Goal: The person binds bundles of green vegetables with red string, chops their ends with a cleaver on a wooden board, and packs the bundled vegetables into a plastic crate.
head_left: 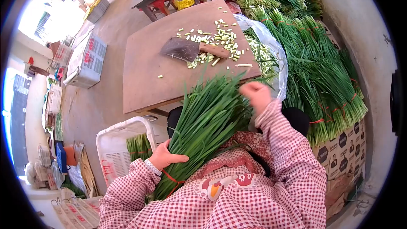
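A large bunch of green garlic chives lies slanted across my lap, its leaf tips toward the table. My left hand grips the bunch's left side, thumb over the leaves, just above a red tie. By the tips on the right is my right hand, its fingers curled together and slightly blurred; what they pinch, if anything, is hidden. On the table beyond, a cleaver with a wooden handle rests among short cut stalk pieces.
A plastic bag of cut pieces hangs at the table's right edge. Tied chive bunches are piled on the right above printed cardboard. At my left stands a white basket holding another bunch. Farther left is a white crate.
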Motion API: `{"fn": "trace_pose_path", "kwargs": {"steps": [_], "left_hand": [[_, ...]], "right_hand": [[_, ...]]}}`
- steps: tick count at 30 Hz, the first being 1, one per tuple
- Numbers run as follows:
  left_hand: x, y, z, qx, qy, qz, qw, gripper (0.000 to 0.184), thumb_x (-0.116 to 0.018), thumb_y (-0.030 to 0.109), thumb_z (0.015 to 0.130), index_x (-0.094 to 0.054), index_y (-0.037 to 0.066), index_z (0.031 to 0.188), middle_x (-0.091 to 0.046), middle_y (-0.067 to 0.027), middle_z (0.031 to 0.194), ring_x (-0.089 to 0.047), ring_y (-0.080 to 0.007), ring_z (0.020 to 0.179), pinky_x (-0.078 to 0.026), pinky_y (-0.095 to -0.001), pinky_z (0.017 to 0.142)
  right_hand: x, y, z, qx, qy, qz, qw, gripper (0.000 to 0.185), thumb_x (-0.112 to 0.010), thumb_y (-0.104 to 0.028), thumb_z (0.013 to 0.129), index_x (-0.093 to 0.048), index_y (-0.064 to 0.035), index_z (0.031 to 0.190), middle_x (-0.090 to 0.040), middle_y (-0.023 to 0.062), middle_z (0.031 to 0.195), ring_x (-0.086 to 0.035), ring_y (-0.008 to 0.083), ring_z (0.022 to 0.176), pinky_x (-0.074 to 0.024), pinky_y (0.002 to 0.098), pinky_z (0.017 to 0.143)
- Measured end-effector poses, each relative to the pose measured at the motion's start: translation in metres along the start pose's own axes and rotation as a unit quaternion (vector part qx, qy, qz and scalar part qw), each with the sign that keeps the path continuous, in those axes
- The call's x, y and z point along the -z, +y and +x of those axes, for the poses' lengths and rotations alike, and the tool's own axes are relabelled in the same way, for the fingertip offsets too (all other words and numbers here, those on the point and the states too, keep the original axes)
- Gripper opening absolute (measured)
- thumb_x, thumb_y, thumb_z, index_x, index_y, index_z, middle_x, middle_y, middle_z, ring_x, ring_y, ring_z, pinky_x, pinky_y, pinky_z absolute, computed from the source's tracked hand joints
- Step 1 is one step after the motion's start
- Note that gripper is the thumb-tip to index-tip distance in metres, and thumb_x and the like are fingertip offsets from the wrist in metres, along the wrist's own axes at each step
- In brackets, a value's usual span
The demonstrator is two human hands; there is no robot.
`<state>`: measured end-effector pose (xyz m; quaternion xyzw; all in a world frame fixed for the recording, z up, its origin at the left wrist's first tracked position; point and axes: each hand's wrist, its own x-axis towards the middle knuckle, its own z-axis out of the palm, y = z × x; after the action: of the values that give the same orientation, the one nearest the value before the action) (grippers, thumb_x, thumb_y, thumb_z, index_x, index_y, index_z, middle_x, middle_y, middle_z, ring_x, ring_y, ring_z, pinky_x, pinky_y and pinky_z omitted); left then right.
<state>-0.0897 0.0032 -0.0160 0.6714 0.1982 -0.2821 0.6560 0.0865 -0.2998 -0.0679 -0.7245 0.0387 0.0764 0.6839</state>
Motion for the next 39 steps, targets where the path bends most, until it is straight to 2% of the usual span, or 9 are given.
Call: {"fn": "trace_pose_path", "kwargs": {"steps": [2,7,12,18,25,29,31,34,39], "left_hand": [[0.000,0.001,0.000,-0.003,-0.007,0.002,1.000,0.069,-0.082,0.008,0.067,-0.048,-0.007,0.125,-0.063,-0.0110,0.113,-0.060,-0.0161,0.100,-0.047,-0.0313,0.092],[0.003,-0.006,0.003,-0.017,0.009,0.089,0.996,0.072,-0.083,0.009,0.066,-0.048,-0.007,0.126,-0.063,-0.0106,0.113,-0.061,-0.0157,0.100,-0.048,-0.0307,0.092],[-0.005,0.002,0.004,-0.013,-0.007,0.045,0.999,0.074,-0.084,0.009,0.065,-0.047,-0.008,0.126,-0.064,-0.0110,0.113,-0.061,-0.0159,0.100,-0.047,-0.0308,0.092],[-0.005,0.004,-0.006,-0.014,0.014,0.047,0.999,0.072,-0.083,0.007,0.065,-0.047,-0.007,0.126,-0.064,-0.0108,0.111,-0.061,-0.0164,0.100,-0.048,-0.0320,0.091],[0.067,0.000,-0.033,-0.049,0.034,-0.196,0.979,0.068,-0.064,-0.005,0.066,-0.045,-0.003,0.131,-0.060,-0.0156,0.118,-0.060,-0.0290,0.106,-0.048,-0.0422,0.095],[0.115,0.047,-0.048,-0.178,0.094,-0.220,0.955,0.054,-0.053,0.033,0.085,-0.048,0.000,0.128,-0.059,-0.0184,0.120,-0.058,-0.0328,0.109,-0.048,-0.0454,0.096],[0.121,0.071,-0.032,-0.243,-0.022,-0.376,0.894,0.057,-0.051,0.043,0.088,-0.050,0.001,0.127,-0.058,-0.0153,0.123,-0.055,-0.0322,0.113,-0.046,-0.0465,0.098],[0.120,0.093,0.031,-0.386,0.214,-0.450,0.777,0.047,-0.060,0.039,0.087,-0.055,0.011,0.124,-0.057,-0.0083,0.126,-0.054,-0.0277,0.115,-0.041,-0.0457,0.101],[0.104,0.058,0.119,-0.207,0.147,-0.659,0.708,0.049,-0.073,0.036,0.078,-0.057,0.013,0.118,-0.057,-0.0057,0.123,-0.050,-0.0264,0.116,-0.037,-0.0471,0.103]], "right_hand": [[0.042,0.005,0.025,-0.020,0.086,0.090,0.992,0.015,-0.068,-0.016,0.083,-0.065,-0.0012,0.084,-0.053,0.0001,0.066,-0.051,0.0088,0.064,-0.0448,0.0262,0.061],[0.068,-0.043,-0.010,0.038,-0.092,0.013,0.995,0.017,-0.051,-0.011,0.093,-0.055,-0.0028,0.107,-0.052,0.0005,0.067,-0.045,0.0072,0.059,-0.0388,0.0255,0.052],[-0.019,-0.057,-0.064,0.248,-0.248,-0.340,0.873,0.038,-0.055,-0.022,0.092,-0.043,-0.0054,0.124,-0.065,0.0191,0.090,-0.065,0.0331,0.073,-0.0536,0.0407,0.064],[-0.051,-0.019,-0.028,0.358,-0.134,-0.185,0.905,0.011,-0.055,-0.012,0.089,-0.054,-0.0023,0.083,-0.056,0.0142,0.071,-0.057,0.0299,0.067,-0.0468,0.0370,0.062],[0.061,-0.026,0.000,0.187,0.046,-0.123,0.973,0.021,-0.050,-0.015,0.096,-0.058,0.0000,0.084,-0.052,-0.0007,0.068,-0.044,0.0079,0.064,-0.0382,0.0254,0.058],[0.089,0.022,0.004,0.103,0.081,-0.106,0.986,0.022,-0.052,-0.018,0.095,-0.059,-0.0010,0.084,-0.053,-0.0023,0.071,-0.044,0.0067,0.068,-0.0370,0.0240,0.062],[0.086,0.043,0.010,0.089,0.074,-0.082,0.990,0.023,-0.052,-0.019,0.096,-0.059,-0.0019,0.082,-0.052,-0.0029,0.069,-0.043,0.0070,0.067,-0.0369,0.0245,0.061],[0.072,0.027,-0.002,0.101,0.056,-0.169,0.979,0.022,-0.052,-0.018,0.095,-0.059,-0.0024,0.081,-0.053,-0.0017,0.068,-0.044,0.0078,0.066,-0.0386,0.0253,0.062],[0.069,0.028,-0.010,0.101,-0.065,-0.272,0.955,0.019,-0.055,-0.018,0.089,-0.061,-0.0011,0.081,-0.059,0.0108,0.068,-0.056,0.0195,0.064,-0.0437,0.0320,0.060]]}}
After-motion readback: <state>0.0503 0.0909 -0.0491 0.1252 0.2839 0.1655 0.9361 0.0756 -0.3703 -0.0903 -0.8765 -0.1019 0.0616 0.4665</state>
